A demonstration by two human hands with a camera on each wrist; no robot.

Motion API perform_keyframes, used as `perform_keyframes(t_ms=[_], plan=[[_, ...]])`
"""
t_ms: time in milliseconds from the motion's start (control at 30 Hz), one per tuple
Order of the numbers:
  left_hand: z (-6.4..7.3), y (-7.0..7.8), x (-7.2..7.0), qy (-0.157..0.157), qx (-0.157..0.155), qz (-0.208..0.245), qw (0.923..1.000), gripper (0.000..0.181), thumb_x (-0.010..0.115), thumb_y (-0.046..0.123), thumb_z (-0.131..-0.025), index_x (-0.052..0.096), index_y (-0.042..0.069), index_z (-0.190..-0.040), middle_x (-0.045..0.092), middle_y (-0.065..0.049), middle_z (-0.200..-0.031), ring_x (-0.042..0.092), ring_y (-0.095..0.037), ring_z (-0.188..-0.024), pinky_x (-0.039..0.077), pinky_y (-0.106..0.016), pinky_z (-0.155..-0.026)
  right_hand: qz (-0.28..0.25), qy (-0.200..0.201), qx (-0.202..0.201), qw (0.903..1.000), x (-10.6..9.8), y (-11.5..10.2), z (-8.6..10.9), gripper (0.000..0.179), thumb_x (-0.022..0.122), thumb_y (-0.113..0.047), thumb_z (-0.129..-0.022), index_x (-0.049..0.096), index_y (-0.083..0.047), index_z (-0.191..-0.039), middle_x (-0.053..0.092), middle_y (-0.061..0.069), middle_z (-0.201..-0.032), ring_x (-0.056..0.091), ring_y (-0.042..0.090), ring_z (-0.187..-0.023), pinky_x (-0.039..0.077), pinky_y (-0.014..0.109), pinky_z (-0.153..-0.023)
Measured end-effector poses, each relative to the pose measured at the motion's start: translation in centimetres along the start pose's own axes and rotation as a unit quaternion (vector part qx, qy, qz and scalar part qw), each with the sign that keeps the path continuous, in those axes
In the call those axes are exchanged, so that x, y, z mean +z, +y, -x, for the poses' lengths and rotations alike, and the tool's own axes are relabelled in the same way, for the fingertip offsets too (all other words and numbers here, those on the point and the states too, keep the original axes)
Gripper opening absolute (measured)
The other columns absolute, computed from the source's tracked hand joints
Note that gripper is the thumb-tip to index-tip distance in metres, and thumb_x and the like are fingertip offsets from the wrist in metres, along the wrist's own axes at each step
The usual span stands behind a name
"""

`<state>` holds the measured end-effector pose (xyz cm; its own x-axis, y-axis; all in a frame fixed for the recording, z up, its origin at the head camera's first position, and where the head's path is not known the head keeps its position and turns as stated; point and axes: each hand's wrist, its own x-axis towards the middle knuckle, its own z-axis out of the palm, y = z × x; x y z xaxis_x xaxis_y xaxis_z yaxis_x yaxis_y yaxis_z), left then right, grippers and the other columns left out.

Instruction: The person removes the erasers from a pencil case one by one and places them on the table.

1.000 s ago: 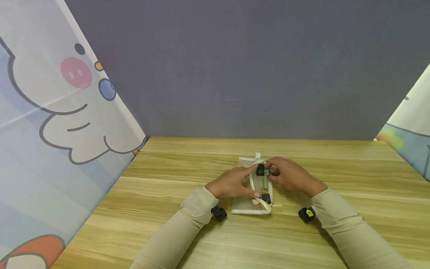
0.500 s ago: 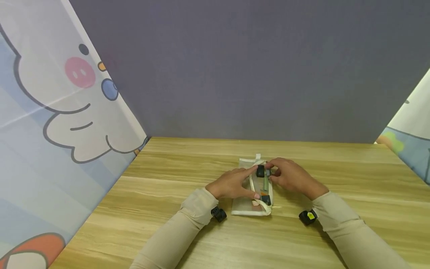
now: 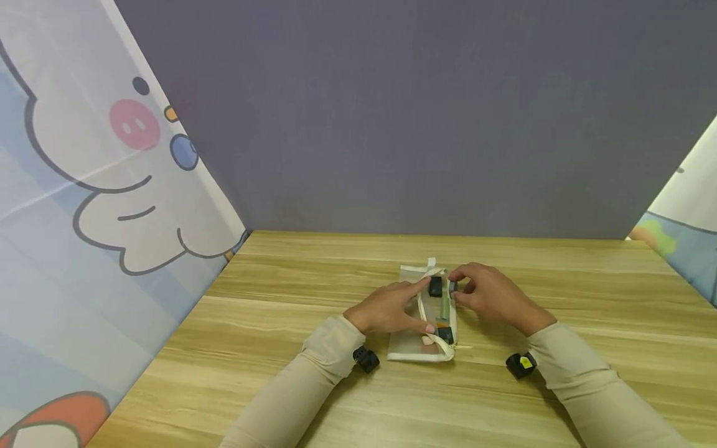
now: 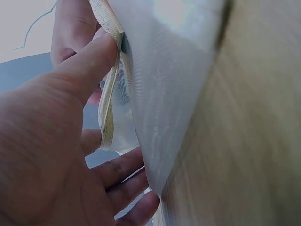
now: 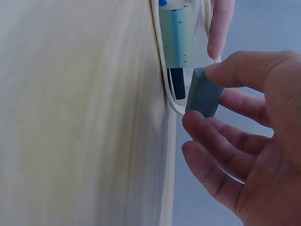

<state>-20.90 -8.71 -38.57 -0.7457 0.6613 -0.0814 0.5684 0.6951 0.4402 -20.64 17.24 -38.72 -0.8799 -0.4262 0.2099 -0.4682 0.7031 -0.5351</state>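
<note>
A translucent mesh pouch with pale zipper edging [image 3: 421,311] lies on the wooden table, mouth facing right. My left hand [image 3: 386,305] is at its near-left side, thumb and index finger spread straight against the mouth's edge. In the left wrist view, thumb [image 4: 94,56] and fingers touch the zipper edging [image 4: 108,113]. At the mouth's right side, my right hand [image 3: 493,297] pinches a small grey-blue rectangular block [image 5: 204,92] between thumb and fingertips. Inside show a black item [image 3: 435,286], a green strip [image 3: 445,307] and another black piece [image 3: 445,335] beside something orange.
A wood-grain table [image 3: 313,267] runs back to a dark grey panel [image 3: 414,118]. Cartoon-printed cloth [image 3: 112,205] hangs at the left, with more at the far right. Each wrist wears a black camera. The pouch's white tab [image 3: 431,262] points to the back.
My right hand has drawn slightly rightward, bringing the grey-blue block from within the pouch's mouth to its right edge. The left hand keeps its place; the view shifted a little.
</note>
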Motion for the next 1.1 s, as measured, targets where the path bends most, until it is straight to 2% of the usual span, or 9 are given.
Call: perform_keyframes(t_ms=[200, 433, 567, 767, 1100], plan=[[0.1, -0.1, -0.1, -0.004, 0.005, 0.007, 1.0, 0.099, 0.067, 0.067, -0.085, 0.018, 0.03, -0.162, 0.04, -0.001, -0.156, 0.04, -0.02, -0.14, 0.039, -0.042, -0.109, -0.008, 0.003, 0.017, 0.9998, -0.2, -0.4, 0.3, 0.031, 0.071, -0.021, -0.094, 0.067, -0.004, -0.12, 0.068, 0.01, -0.117, 0.067, 0.019, -0.087, 0.055, 0.036, -0.068], [0.0, -0.3, 0.0, -0.009, 0.006, 0.009, 0.9999, 0.099, 0.067, 0.067, -0.086, 0.017, 0.03, -0.162, 0.038, -0.001, -0.157, 0.038, -0.02, -0.141, 0.037, -0.042, -0.11, -0.013, 0.012, 0.015, 0.9997, -0.1, -0.6, 0.4, 0.03, 0.069, -0.023, -0.096, 0.067, -0.004, -0.12, 0.068, 0.01, -0.115, 0.068, 0.02, -0.086, 0.056, 0.037, -0.067], [-0.1, -0.5, 0.0, -0.01, 0.007, 0.013, 0.9998, 0.099, 0.067, 0.067, -0.085, 0.017, 0.031, -0.162, 0.036, 0.0, -0.158, 0.036, -0.02, -0.142, 0.036, -0.043, -0.111, -0.032, 0.015, 0.019, 0.9992, -0.2, -0.6, 0.7, 0.03, 0.068, -0.024, -0.097, 0.068, -0.005, -0.121, 0.068, 0.01, -0.116, 0.068, 0.019, -0.087, 0.056, 0.037, -0.069], [0.1, -0.3, -0.1, -0.014, 0.011, 0.02, 0.9997, 0.098, 0.067, 0.066, -0.086, 0.017, 0.031, -0.162, 0.036, 0.0, -0.159, 0.036, -0.02, -0.143, 0.037, -0.042, -0.111, -0.056, 0.025, 0.038, 0.9974, -0.4, -0.5, 1.4, 0.031, 0.067, -0.029, -0.098, 0.068, -0.01, -0.122, 0.069, 0.004, -0.113, 0.065, 0.016, -0.087, 0.054, 0.036, -0.069], [0.5, -0.6, -0.2, -0.021, 0.015, 0.023, 0.9994, 0.1, 0.068, 0.067, -0.085, 0.017, 0.027, -0.162, 0.032, 0.001, -0.16, 0.032, -0.019, -0.145, 0.034, -0.041, -0.114, -0.054, 0.029, 0.072, 0.9955, -1.1, -0.6, 2.6, 0.039, 0.066, -0.038, -0.098, 0.067, -0.008, -0.124, 0.069, 0.002, -0.106, 0.065, 0.017, -0.088, 0.052, 0.036, -0.069]])
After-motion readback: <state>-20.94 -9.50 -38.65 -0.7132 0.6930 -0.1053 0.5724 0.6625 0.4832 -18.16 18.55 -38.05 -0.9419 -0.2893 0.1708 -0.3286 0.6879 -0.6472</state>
